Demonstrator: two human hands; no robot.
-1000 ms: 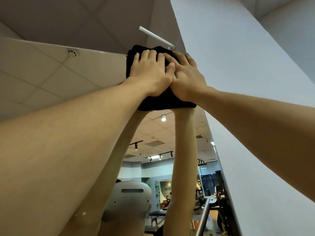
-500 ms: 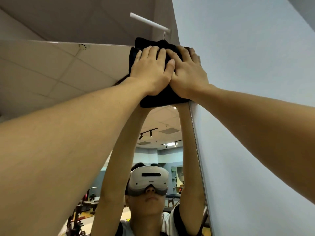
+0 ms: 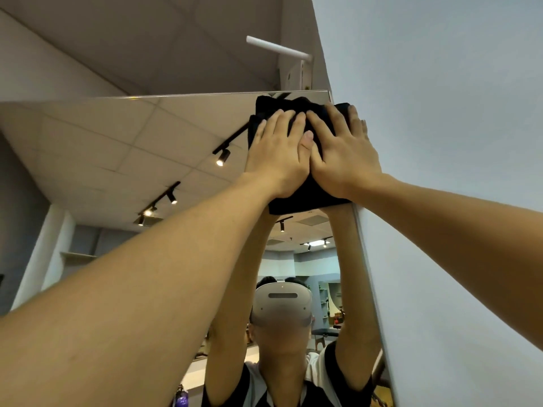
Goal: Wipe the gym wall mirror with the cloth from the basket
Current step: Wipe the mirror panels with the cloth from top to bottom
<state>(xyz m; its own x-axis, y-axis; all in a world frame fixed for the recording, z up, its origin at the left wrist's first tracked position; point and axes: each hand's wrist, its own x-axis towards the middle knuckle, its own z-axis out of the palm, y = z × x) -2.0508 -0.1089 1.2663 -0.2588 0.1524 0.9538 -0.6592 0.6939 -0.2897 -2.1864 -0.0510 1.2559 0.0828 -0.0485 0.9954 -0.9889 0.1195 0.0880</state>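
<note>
Both hands press a folded black cloth (image 3: 296, 198) flat against the mirror (image 3: 123, 160), high in the upper right of the frame, right in the mirror's top corner. The left hand (image 3: 277, 154) lies with its fingers (image 3: 282, 120) straight and spread across the left part of the cloth; the right hand (image 3: 342, 154) lies beside it, thumbs touching, its fingers (image 3: 338, 118) equally straight and flat. Neither hand curls round the cloth: both are open and hold it to the glass by pressure alone. The cloth's right edge reaches the mirror's right border, where the glass meets the pale wall (image 3: 440, 113), and its upper folds sit just under the mirror's top edge. Above that edge a white rod (image 3: 277, 48) juts out from the wall.

The step in hand looks like the wiping itself, at the topmost corner. Most of the glass stretches away toward the left and down, so the job seems far from done, though from here I cannot tell which parts are already clean. The next move probably calls for even pressure from both palms while the cloth is drawn down along the right border or across to the left, keeping the folds from bunching or slipping loose at full arm's reach.
</note>
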